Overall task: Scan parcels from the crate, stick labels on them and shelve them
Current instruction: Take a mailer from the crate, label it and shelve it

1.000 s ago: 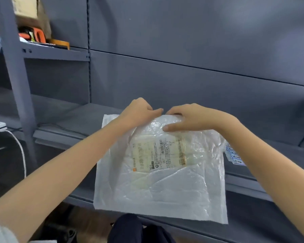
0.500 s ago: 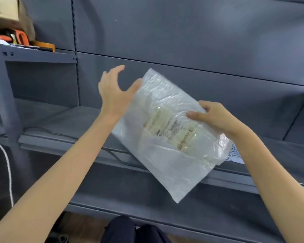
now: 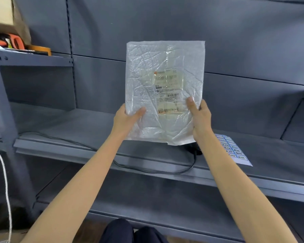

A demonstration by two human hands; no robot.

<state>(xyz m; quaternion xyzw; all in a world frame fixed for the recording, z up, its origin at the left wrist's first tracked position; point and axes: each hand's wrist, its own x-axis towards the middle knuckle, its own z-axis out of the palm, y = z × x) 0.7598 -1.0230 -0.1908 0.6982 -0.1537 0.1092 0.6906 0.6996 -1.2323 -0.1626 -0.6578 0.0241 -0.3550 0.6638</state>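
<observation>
Parcel (image 3: 165, 92): thin plastic mailer with its printed slip facing the wearer, held upright in the air above the front edge of the middle shelf (image 3: 88, 127), left hand (image 3: 128, 118) and right hand (image 3: 199, 116) each pinching a lower side, thumbs in front. Progress, as judged: not yet shelved, scan unconfirmed; sticker sheet (image 3: 235, 151) lies on the shelf's right part, cable (image 3: 147, 170) trailing over its front edge. Change: half a second ago the parcel hung tilted with the left hand open beside it; now squared, both hands gripping.

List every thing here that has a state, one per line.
parcel: upright, held above the shelf
left hand: grips the parcel's lower left edge
right hand: grips its lower right edge
label sheet: flat on the shelf
cable: trailing over the shelf's edge
</observation>
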